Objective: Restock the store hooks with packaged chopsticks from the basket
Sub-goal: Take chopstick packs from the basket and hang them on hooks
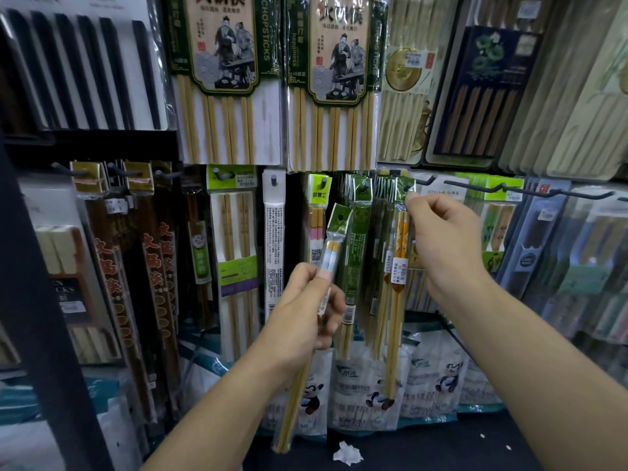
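My left hand (307,305) grips a slim clear pack of bamboo chopsticks (331,246) with a green header card, held tilted in front of the display. My right hand (441,237) pinches the green header of a second chopstick pack (397,263) with orange-patterned tops, right at a black hook (406,187) in the middle row. That pack hangs straight down with a white price sticker on it. Whether its hole sits on the hook is hidden by my fingers. The basket is not in view.
Hooks on both sides carry other chopstick packs: dark red ones (149,266) at left, green-labelled ones (356,253) in the middle. A bare black hook (475,188) juts out at right. Panda-printed bags (380,385) sit below. Crumpled white paper (346,453) lies on the dark shelf.
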